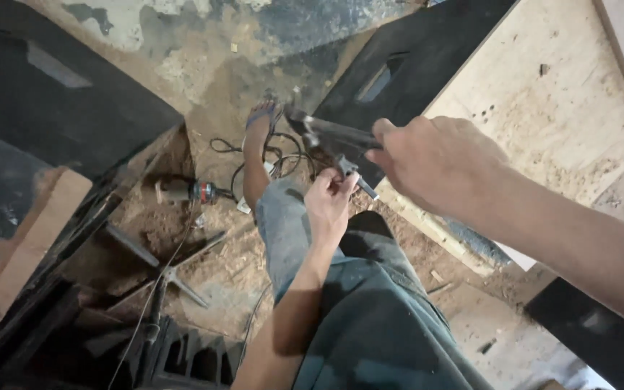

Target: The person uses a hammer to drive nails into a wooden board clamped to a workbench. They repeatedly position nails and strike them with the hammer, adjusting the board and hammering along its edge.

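The right hand (pixel 438 166) grips a shiny metal tool (pixel 326 132), maybe a hammer, its head left of the fingers. The left hand (pixel 328 204) pinches a small grey metal piece (pixel 349 171) just below.

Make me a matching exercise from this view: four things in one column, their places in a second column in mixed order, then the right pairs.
Things:
1. right hand
2. left hand
3. power tool with a red band
4. pale plywood board

Places:
A. lying on the sawdust-strewn floor, left of the leg
B. upper right, beside a black panel
C. gripping a dark metal tool
D. pinching a small metal piece above the knee

Pairs: 1-C, 2-D, 3-A, 4-B
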